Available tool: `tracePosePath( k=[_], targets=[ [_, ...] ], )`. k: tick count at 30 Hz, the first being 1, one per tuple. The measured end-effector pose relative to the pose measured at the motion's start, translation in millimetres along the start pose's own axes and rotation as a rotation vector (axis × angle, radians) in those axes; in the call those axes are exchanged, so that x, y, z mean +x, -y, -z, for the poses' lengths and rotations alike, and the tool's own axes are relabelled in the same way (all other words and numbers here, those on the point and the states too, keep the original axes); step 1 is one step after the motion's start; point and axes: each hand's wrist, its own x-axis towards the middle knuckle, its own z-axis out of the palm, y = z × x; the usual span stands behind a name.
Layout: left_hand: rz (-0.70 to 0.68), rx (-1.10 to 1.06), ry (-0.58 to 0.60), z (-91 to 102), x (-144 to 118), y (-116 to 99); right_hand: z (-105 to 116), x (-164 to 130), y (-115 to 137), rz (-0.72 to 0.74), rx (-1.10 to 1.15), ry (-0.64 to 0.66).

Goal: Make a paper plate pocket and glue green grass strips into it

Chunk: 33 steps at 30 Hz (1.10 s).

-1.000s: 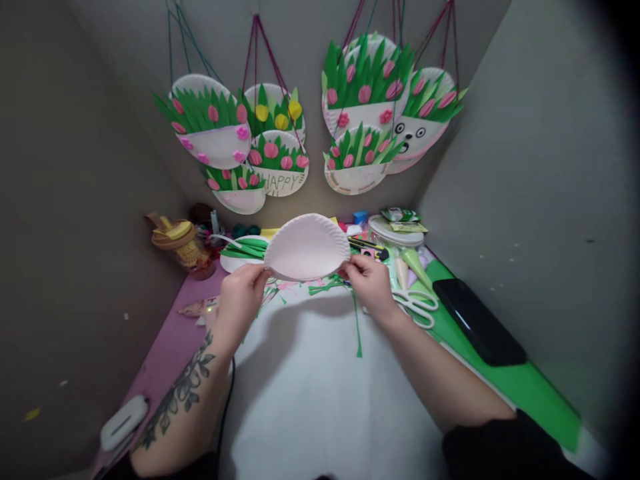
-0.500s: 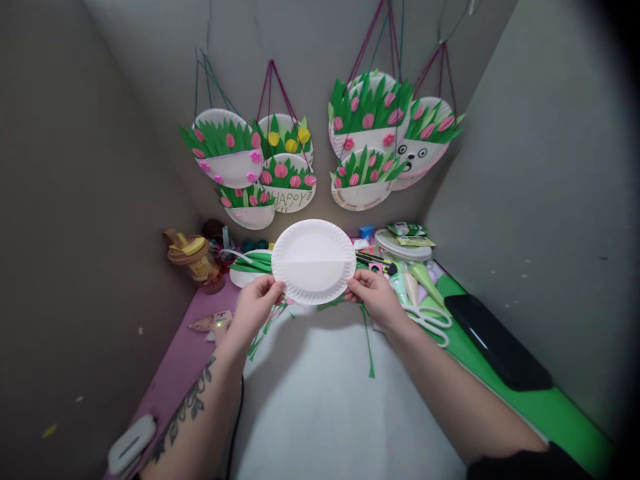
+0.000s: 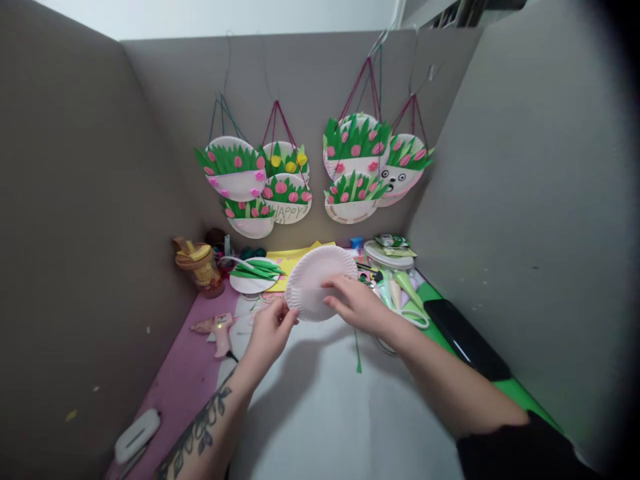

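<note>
Holding the paper plate [image 3: 309, 280] up, right of the glue gun [image 3: 221, 330]; I'd keep pressure light so the ridges don't crush. My left hand [image 3: 271, 328] pinches the rim on the side nearest the gun. My right hand [image 3: 361, 303], farther from the gun, is half-spread over the plate's face, thumb and fingers slightly apart; can't tell if they touch.

- White paper plate [image 3: 306, 290], fluted rim: was pinched at its lower left by the left hand [image 3: 273, 327].
- Right hand [image 3: 363, 305]: stood before the plate's face, fingers parted.
- Pink glue gun [image 3: 222, 330]: rested on the counter's [image 3: 170, 380] purple left side.
- Paper tulip baskets [image 3: 236, 187]: hung by cords [image 3: 277, 105] against the back wall [image 3: 310, 80].
</note>
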Motion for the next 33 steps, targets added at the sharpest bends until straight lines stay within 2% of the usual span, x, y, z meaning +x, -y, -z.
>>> tracePosePath(
  k=[1, 3, 6, 9, 14, 18, 21, 24, 27, 28, 30, 33],
  targets=[
    [0.004, 0.003, 0.009, -3.5, -8, 1, -4, 0, 5, -0.018, -0.032, 0.079],
    [0.026, -0.019, 0.057, -10.9, -23, 2, -18, -4, 11, -0.053, -0.092, 0.152],
    [0.104, -0.110, 0.148, -20.2, -41, 4, -41, -15, 14, -0.034, -0.177, 0.063],
    [0.158, -0.180, 0.182, -25.4, -51, 6, -56, -25, 12, 0.009, -0.211, -0.022],
    [0.154, -0.208, 0.176, -30.8, -60, 10, -63, -31, 10, 0.010, -0.305, -0.036],
    [0.174, -0.233, 0.184, -35.0, -65, 18, -64, -33, 9, -0.043, -0.387, 0.043],
    [0.230, -0.244, 0.210, -35.6, -65, 25, -66, -33, 6, -0.139, -0.436, 0.097],
    [0.253, -0.171, 0.341, -29.1, -62, 31, -72, -33, 4, -0.240, -0.478, 0.239],
    [0.210, 0.055, 0.564, -13.3, -57, 36, -84, -32, 3, -0.292, -0.494, 0.424],
    [0.205, 0.139, 0.601, -6.9, -54, 37, -89, -32, 3, -0.298, -0.492, 0.461],
    [0.201, 0.257, 0.598, 5.4, -49, 40, -99, -32, 2, -0.295, -0.476, 0.505],
    [0.200, 0.352, 0.485, 17.3, -41, 44, -113, -34, 2, -0.278, -0.446, 0.557]
  ],
)
